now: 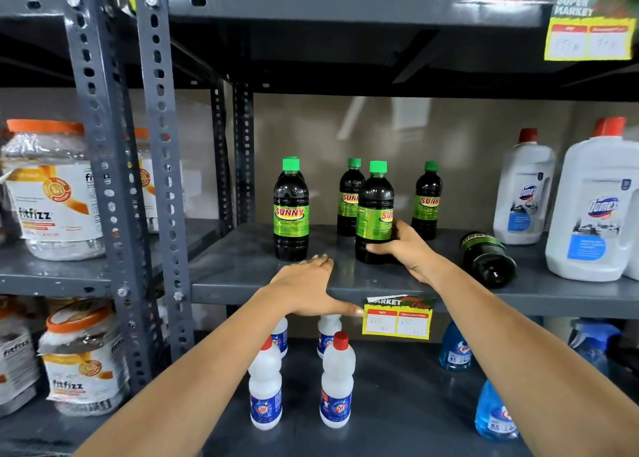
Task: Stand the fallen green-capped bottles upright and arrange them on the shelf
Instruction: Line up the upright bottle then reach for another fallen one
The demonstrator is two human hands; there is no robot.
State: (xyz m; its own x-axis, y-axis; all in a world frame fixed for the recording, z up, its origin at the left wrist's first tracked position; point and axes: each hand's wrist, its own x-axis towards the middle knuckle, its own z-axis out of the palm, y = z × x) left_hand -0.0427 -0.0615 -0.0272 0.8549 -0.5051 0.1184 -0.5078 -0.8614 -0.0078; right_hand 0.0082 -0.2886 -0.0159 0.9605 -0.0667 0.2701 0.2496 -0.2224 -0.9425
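Dark green-capped bottles with green labels stand on the grey shelf [242, 249]. One upright bottle [291, 211] is at the left, with another close behind it. Two more [350, 197] [427, 200] stand at the back. My right hand [401, 245] grips the lower body of an upright front bottle [375, 211]. One bottle [487, 259] lies on its side to the right, its base toward me. My left hand [311, 283] rests flat on the shelf's front edge, fingers spread, holding nothing.
Two large white red-capped jugs [522, 187] [598, 207] stand at the shelf's right. A yellow price tag [397, 318] hangs from the front edge. Small white bottles [337, 384] and blue bottles [453, 349] fill the shelf below. Orange-lidded jars [52, 190] sit beyond the upright posts [159, 145] at left.
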